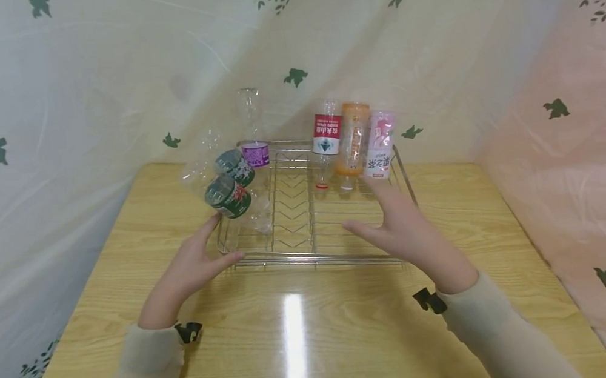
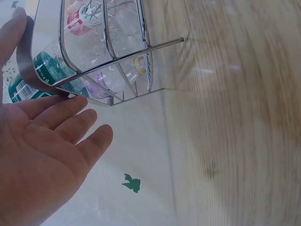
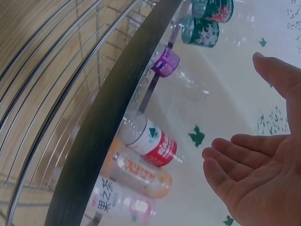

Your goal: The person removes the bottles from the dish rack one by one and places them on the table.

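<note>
A silver wire dish rack [image 1: 295, 252] lies on the table with plastic bottles in it. At its front left corner is my left hand [image 1: 187, 267], fingers extended beside the rim and thumb near the front rail; whether it touches is unclear. My right hand [image 1: 402, 228] hovers above the right part with thumb and fingers spread, holding nothing. Two green-labelled bottles [image 1: 228, 196] lean at the left, and a purple-labelled bottle [image 1: 254, 153] is behind them. Along the back right, a red-and-white-labelled bottle [image 1: 327, 133], an orange-labelled bottle [image 1: 353, 138] and a pink-and-white-labelled bottle [image 1: 381, 142] stand cap down.
The wooden table [image 1: 242, 353] carries a bright light reflection in front of the rack. A pale curtain [image 1: 122, 78] with green leaf prints hangs right behind the table and along both sides.
</note>
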Motion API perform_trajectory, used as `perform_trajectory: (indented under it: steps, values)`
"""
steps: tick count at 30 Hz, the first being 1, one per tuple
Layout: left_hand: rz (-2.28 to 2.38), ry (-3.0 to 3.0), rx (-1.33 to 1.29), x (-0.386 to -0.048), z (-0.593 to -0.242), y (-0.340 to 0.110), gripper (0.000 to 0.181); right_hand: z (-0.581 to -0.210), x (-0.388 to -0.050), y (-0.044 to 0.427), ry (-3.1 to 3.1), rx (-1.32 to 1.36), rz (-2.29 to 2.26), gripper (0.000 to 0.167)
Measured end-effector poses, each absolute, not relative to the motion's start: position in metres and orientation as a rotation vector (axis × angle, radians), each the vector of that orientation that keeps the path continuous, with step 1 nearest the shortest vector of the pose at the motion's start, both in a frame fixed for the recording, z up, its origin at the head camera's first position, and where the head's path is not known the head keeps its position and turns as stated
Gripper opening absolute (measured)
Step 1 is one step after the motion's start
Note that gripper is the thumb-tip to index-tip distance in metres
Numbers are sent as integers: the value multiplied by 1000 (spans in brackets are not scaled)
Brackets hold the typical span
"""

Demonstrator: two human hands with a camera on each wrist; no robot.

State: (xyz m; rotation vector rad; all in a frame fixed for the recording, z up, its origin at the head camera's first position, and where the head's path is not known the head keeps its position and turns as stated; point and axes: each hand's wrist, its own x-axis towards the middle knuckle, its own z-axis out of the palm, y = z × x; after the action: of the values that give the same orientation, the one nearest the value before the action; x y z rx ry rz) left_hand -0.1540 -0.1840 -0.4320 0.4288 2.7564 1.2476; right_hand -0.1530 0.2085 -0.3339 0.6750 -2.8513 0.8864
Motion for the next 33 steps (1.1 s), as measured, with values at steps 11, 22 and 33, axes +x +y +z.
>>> perform_trajectory:
  steps: [11, 22, 33]
  values:
    - [1241, 2744, 405, -153, -431, -183, 107, -336, -158, 174, -2894, 707, 825, 91]
    - [1240, 2762, 412, -153, -432, -182, 107, -337, -166, 143, -2961, 745, 860, 89]
    - [1253, 2763, 401, -153, -431, -182, 109, -343, -179, 112, -2997, 835, 855, 87]
